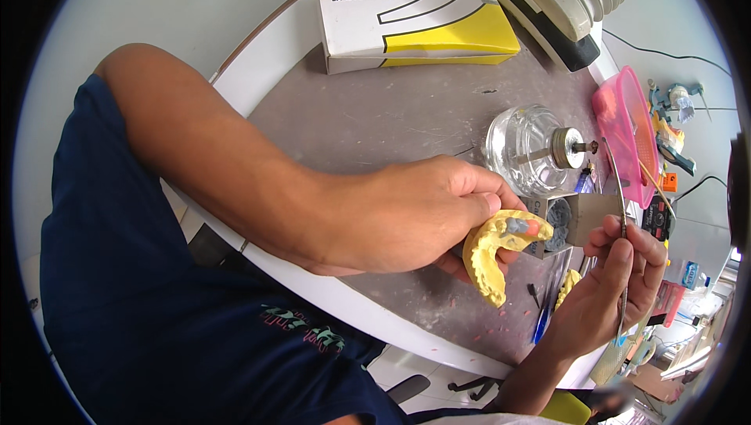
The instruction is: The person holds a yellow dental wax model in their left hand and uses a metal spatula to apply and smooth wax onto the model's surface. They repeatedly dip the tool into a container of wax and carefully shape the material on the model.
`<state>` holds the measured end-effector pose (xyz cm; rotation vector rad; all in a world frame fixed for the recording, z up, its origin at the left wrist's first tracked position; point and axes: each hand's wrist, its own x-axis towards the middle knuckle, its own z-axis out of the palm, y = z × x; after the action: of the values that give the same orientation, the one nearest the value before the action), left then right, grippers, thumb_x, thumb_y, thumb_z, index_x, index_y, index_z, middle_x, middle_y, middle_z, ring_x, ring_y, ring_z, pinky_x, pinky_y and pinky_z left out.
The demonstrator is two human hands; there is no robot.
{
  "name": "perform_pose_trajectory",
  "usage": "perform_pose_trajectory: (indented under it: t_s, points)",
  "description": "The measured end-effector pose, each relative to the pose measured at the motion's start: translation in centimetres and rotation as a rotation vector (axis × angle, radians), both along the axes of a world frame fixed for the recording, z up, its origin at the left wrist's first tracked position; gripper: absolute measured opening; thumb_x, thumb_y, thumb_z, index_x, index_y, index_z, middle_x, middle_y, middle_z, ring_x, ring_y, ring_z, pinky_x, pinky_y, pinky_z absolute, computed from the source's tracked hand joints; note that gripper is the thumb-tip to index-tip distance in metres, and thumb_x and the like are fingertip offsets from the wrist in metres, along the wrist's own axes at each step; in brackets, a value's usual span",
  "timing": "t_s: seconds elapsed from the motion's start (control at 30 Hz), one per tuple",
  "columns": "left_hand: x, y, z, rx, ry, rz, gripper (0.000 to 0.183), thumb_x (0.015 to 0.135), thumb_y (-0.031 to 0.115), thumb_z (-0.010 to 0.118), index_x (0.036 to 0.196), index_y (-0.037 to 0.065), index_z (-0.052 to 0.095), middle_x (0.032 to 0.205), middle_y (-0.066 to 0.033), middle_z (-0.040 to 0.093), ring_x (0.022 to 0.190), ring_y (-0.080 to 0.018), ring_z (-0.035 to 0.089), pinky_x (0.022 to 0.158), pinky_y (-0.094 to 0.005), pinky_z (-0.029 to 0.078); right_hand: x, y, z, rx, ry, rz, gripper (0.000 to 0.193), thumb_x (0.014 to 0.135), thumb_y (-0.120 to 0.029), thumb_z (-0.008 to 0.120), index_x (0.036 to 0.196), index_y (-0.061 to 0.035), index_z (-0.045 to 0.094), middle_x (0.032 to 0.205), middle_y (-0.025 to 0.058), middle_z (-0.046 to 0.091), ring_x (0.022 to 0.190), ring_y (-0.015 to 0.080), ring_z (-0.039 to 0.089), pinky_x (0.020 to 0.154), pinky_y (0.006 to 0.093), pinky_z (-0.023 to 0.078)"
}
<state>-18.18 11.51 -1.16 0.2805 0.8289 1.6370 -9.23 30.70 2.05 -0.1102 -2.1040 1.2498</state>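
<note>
My left hand [391, 214] grips a yellow horseshoe-shaped dental cast [485, 264], its fingers wrapped round the back and underside. Grey and pinkish-red material, probably wax, covers part of the cast's upper arm. In my right hand [618, 280], a thin metal carving instrument [620, 190] is pinched between thumb and fingers. Its far tip is close to the wick of a glass spirit lamp [526, 151]; I cannot make out a flame. The lamp holds clear liquid and stands just beyond my left fingers.
A white and yellow carton [418, 26] lies at the back of the brown tabletop. Right of the lamp is a pink plastic basket [626, 131]. An open small box [591, 217] with grey pieces, another yellow cast [569, 288] and a blue-handled tool [541, 325] sit between my hands.
</note>
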Motion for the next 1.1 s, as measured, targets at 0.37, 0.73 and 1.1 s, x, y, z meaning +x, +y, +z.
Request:
perform_pose_trajectory:
  t_s: [0.37, 0.73, 1.1]
  points:
    - [-0.1, 0.2, -0.1, -0.008, 0.128, -0.013, 0.041, 0.1, 0.034, 0.036, 0.114, 0.0, 0.055, 0.098, -0.0038, 0.061, 0.089, -0.0091, 0.057, 0.078, -0.0234, 0.048, 1.9, 0.7, -0.5, 0.277, 0.055, 0.037, 0.027, 0.089, -0.025, 0.059, 0.104, -0.0038, 0.051, 0.084, 0.0116, 0.056, 0.062, 0.0148, 0.054, 0.053, 0.0237, 0.045]
    - [-0.5, 0.3, 0.5, -0.08, 0.263, -0.021, 0.066, 0.097, 0.055, 0.024, 0.117, 0.003, 0.06, 0.097, -0.0036, 0.064, 0.075, -0.0069, 0.049, 0.07, -0.0189, 0.043, 6.0, 0.1, -2.5, 0.018, 0.07, 0.16, 0.029, 0.089, -0.028, 0.059, 0.091, -0.0052, 0.041, 0.065, 0.0094, 0.056, 0.054, 0.0157, 0.055, 0.052, 0.0227, 0.043]
    - [-0.4, 0.5, 0.4, -0.097, 0.303, -0.014, 0.066, 0.098, 0.054, 0.021, 0.116, 0.005, 0.062, 0.092, -0.0046, 0.066, 0.068, -0.0071, 0.046, 0.062, -0.0185, 0.042, 5.8, -0.1, -2.7, -0.019, 0.057, 0.233, 0.023, 0.088, -0.017, 0.059, 0.095, -0.0036, 0.043, 0.073, 0.0162, 0.063, 0.057, 0.0173, 0.061, 0.056, 0.0244, 0.049]
